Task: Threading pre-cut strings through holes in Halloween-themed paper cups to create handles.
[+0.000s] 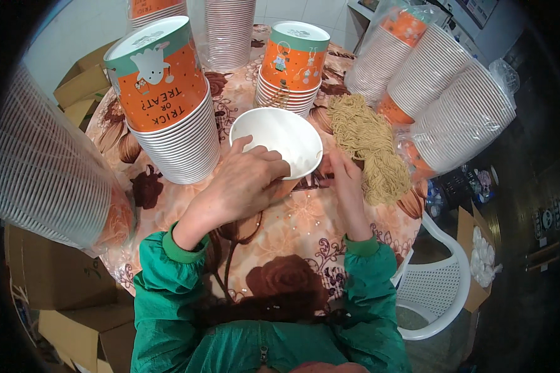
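A paper bucket (279, 140), white inside with an orange outer wall, stands in front of me, its mouth facing up and tilted toward me. My left hand (246, 177) is closed over its near-left rim, fingers curled into the mouth; the thumb is hidden. Just right of the bucket is my right hand (343, 177), slightly blurred, fingers stretched out and nothing visible in them. Whether it touches the bucket's side I cannot make out. Beside that hand lies a bundle of tan cord (374, 152).
Upside-down stacks of orange and green buckets, a left stack (162, 87) and a back stack (292, 62), stand on the flowered tablecloth (286, 239). Plastic-wrapped stacks (457, 121) line the right; another wrapped stack (56, 168) leans at left. Beyond the table are a white chair (435, 280) and cardboard boxes (62, 267).
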`<state>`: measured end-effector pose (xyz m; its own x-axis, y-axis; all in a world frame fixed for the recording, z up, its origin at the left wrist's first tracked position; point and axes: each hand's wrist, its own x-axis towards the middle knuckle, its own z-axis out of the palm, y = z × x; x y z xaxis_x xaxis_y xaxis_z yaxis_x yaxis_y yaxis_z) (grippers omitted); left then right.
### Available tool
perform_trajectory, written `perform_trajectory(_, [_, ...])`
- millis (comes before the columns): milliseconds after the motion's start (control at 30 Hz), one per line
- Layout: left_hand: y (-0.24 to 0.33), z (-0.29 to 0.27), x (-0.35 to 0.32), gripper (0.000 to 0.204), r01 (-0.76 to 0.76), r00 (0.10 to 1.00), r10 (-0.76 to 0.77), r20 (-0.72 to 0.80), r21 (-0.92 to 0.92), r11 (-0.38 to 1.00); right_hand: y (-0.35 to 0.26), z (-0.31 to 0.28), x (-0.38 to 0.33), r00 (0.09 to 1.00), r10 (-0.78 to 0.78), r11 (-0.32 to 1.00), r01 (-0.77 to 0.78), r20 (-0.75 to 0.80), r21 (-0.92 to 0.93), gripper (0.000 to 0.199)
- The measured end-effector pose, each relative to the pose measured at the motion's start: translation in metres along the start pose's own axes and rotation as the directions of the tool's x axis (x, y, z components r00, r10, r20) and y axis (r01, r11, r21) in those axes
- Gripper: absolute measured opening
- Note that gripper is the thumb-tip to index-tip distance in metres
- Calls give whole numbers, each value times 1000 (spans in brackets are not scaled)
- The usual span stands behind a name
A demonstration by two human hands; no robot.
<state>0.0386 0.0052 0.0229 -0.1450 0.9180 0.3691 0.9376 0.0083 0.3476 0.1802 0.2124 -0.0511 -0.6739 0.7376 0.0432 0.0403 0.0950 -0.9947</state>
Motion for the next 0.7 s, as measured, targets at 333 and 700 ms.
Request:
perform_trajectory(333, [-21,-18,4,25,-91,985,133,112,-325,941,12,-10,25,918,263,841,-369,296,396,32])
perform_trajectory(700, [-61,-13,2,9,161,987,-83,141,-747,645,-34,4,-6,988,-125,920,79,96,384,11])
